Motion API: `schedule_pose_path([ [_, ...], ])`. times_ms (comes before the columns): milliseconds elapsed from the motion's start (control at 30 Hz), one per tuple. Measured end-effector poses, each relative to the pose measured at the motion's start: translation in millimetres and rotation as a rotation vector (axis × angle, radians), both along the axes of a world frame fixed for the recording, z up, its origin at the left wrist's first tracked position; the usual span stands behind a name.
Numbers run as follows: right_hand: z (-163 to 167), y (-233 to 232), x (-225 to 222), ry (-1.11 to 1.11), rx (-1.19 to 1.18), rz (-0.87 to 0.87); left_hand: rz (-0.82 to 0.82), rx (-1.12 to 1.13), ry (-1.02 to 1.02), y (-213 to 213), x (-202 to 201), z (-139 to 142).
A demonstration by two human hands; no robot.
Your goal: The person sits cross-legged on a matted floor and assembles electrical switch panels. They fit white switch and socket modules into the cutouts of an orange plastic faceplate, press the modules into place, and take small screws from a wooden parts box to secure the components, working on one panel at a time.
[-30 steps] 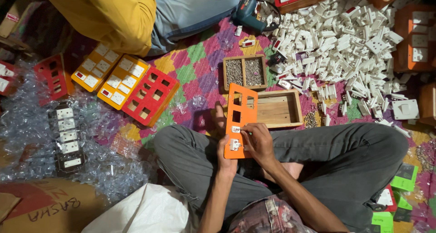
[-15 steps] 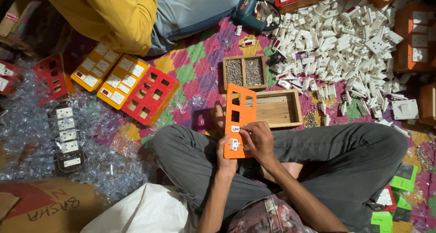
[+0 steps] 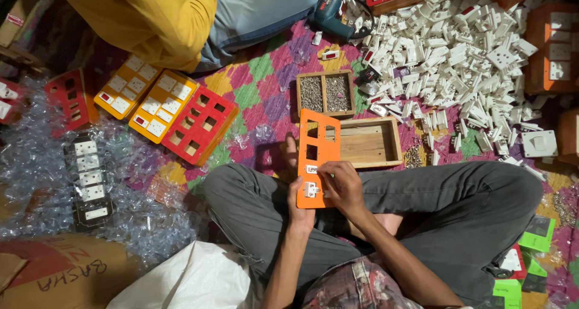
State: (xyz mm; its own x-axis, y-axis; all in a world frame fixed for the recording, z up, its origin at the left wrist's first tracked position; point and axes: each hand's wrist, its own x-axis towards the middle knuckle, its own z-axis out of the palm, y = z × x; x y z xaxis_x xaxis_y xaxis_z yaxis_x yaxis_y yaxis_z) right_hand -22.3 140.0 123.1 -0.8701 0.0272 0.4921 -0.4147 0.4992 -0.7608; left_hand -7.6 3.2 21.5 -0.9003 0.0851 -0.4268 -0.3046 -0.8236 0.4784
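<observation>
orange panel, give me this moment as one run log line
left hand: holds orange panel from below | right hand: fingers on white switch in panel | wooden tray: behind panel

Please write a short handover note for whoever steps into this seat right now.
Left hand grips the orange plate by its lower edge, over the lap.
Right hand rests on the plate's lower part beside a white switch module.
Done: one module sits in the lowest cutout.
Left: the cutouts above show empty.
White modules are heaped ahead to the right; a wooden screw tray lies just beyond the plate.
</observation>
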Motion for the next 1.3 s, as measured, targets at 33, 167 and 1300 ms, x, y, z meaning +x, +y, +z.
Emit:
schedule_pose_path([
  [33, 0.0, 0.0, -0.1, -0.003, -0.004, 0.002, 0.002, 0.003, -0.002, -0.3, 0.2, 0.1],
  [167, 0.2, 0.8, -0.1, -0.045, -0.042, -0.002, -0.006, 0.012, -0.008, -0.7, -0.1, -1.8],
  [1300, -8.6, -1.4, 2.5, -0.078, -0.178, -0.031, -0.030, 0.025, 0.001, -0.9, 1.9, -7.4],
])
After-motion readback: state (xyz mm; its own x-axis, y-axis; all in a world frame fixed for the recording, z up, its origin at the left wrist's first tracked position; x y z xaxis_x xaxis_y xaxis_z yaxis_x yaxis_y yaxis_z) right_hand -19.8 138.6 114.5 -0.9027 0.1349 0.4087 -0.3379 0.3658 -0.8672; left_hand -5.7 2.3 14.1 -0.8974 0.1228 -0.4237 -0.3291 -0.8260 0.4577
